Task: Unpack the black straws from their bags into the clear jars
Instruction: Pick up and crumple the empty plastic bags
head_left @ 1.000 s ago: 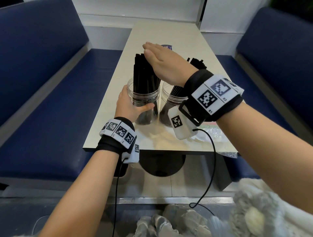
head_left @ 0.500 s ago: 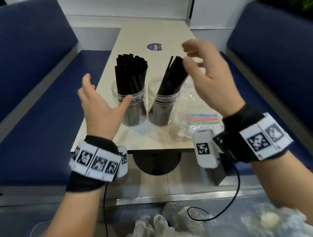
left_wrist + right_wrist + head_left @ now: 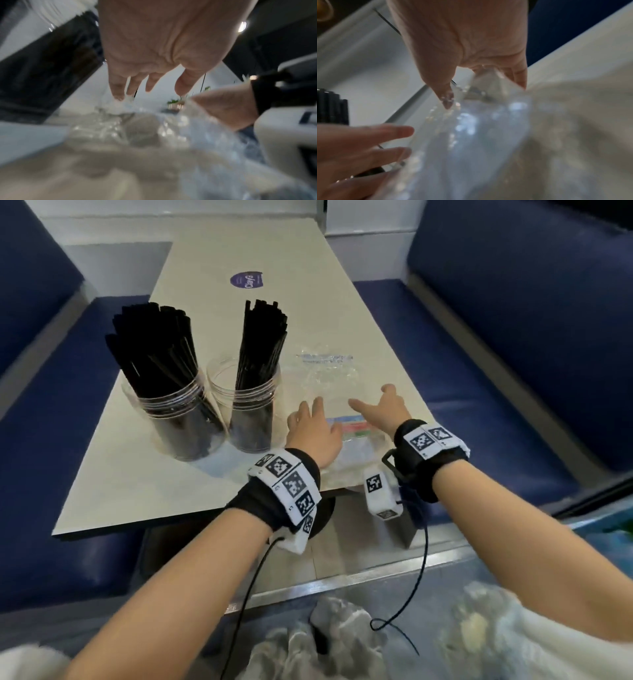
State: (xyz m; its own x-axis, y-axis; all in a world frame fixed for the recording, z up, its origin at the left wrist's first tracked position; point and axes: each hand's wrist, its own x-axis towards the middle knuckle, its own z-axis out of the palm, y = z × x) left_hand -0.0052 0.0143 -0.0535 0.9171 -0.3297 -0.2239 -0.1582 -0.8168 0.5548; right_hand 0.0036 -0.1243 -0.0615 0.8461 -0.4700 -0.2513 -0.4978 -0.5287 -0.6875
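Two clear jars stand on the left half of the table. The left jar [image 3: 171, 419] is packed with black straws [image 3: 154, 347]; the right jar [image 3: 251, 416] holds a thinner bunch of straws [image 3: 262, 337]. To their right lies a clear plastic bag [image 3: 356, 446] with a coloured zip strip, near the table's front edge. My left hand [image 3: 310, 421] hovers over the bag's left side, fingers straight [image 3: 118, 88]. My right hand [image 3: 376, 407] reaches over its right side with thumb and fingers spread, fingertips [image 3: 447, 100] touching the crinkled bag [image 3: 479, 128]. No straws show inside it.
A second crumpled clear bag [image 3: 325, 368] lies farther back on the beige table [image 3: 137, 481]. A purple sticker [image 3: 246, 281] marks the far end. Blue benches [image 3: 41, 440] [image 3: 513, 337] flank both sides. Wrist cables hang below the front edge.
Both hands have left the jars and come down to the right onto the clear bag. A second ago the left hand held the left jar and the right hand pressed on its straws.
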